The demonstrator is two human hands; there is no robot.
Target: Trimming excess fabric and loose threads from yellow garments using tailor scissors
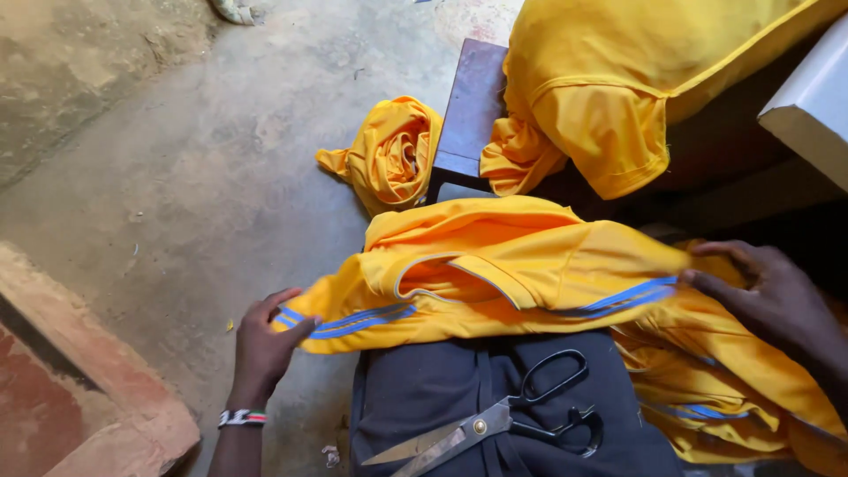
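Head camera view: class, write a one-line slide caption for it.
Two hands, left hand and right hand, stretch a yellow garment with blue stripes above black-handled scissors resting on dark cloth.

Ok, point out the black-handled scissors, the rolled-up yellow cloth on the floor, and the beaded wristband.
Black-handled metal scissors [517, 413]: head view, on the pivot end of the handles.
Rolled-up yellow cloth bundle [393, 150]: head view, middle of the roll.
Beaded wristband [242, 418]: head view, on the band at the left wrist.

A bare grey concrete floor [221, 168] lay in daylight; a dark wooden stool [473, 106] stood at twelve o'clock.
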